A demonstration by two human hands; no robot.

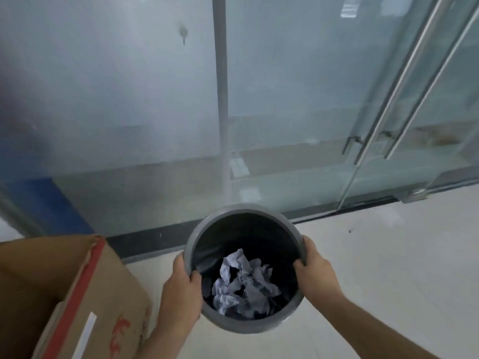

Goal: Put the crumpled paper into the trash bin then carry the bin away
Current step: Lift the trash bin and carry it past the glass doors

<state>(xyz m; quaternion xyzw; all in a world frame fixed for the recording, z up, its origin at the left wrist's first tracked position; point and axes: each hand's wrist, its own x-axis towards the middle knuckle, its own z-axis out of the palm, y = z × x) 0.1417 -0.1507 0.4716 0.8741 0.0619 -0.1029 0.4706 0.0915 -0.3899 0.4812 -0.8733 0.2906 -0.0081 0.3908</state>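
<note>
A round grey trash bin (242, 212) with a dark inside is low in the middle of the head view. Crumpled white paper (243, 283) lies at its bottom. My left hand (182, 283) grips the bin's left rim, thumb inside. On the right rim, my right hand (315, 265) holds on the same way. I cannot tell whether the bin is on the floor or held just above it.
An open brown cardboard box (77, 294) with red tape and red print stands close on the left. A frosted glass wall (116, 99) with a dark base strip runs ahead. Glass doors with long metal handles (394, 99) are at the right. Pale tiled floor (388, 255) spreads rightward.
</note>
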